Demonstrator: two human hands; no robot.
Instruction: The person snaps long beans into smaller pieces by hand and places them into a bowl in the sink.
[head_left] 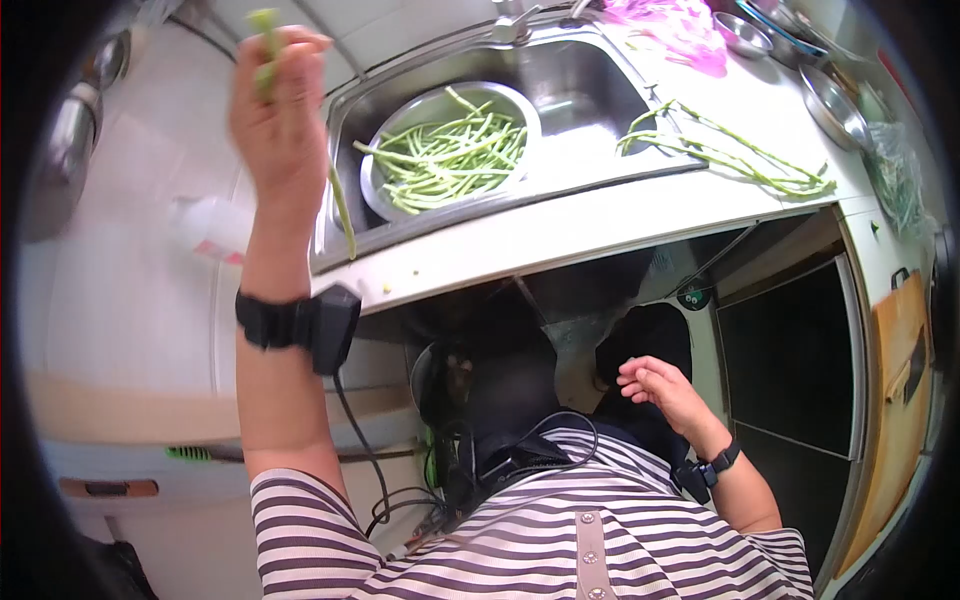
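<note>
Raised at the upper left, my left hand (280, 110) is closed round a green bean (264, 50), whose end sticks up past the fingertips. Another length of bean (342, 210) hangs beside the wrist at the sink's left edge; whether it is the same bean I cannot tell. My right hand (660, 392) is held low in front of my body, its fingers loosely bent and nothing visible in them. A metal bowl (533, 125) full of green beans (450, 160) stands in the sink (600, 90). More long beans (770, 175) lie on the counter to the right, some reaching over the sink's edge.
Pink plastic bags (690, 30) and metal bowls (835, 105) are at the upper right. A white bottle (215, 228) stands left of the sink. Below the counter (480, 240) is an open dark space. A wooden board (895, 400) leans at the right. Cables hang near my body.
</note>
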